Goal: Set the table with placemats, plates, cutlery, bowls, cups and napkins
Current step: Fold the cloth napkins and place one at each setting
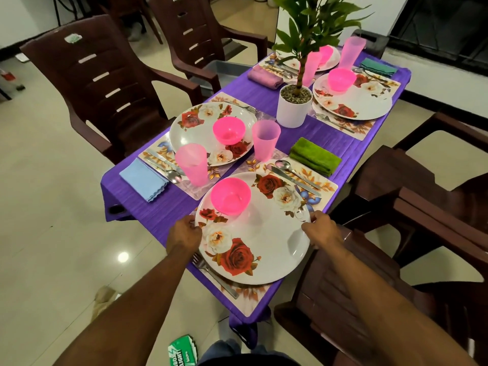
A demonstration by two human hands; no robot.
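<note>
Head view: both hands grip the near plate, left hand and right hand curled on opposite rims, squaring it on its placemat at the counter's near end. Next, probably release; the setting looks nearly complete.

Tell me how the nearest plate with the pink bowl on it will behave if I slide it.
The plate looks rigid and glossy, so it should glide on the placemat. The bowl sits loose and off-centre, so it may skid. Both hands grip the rim.

Cups and plant pot crowd the table's middle.
</note>
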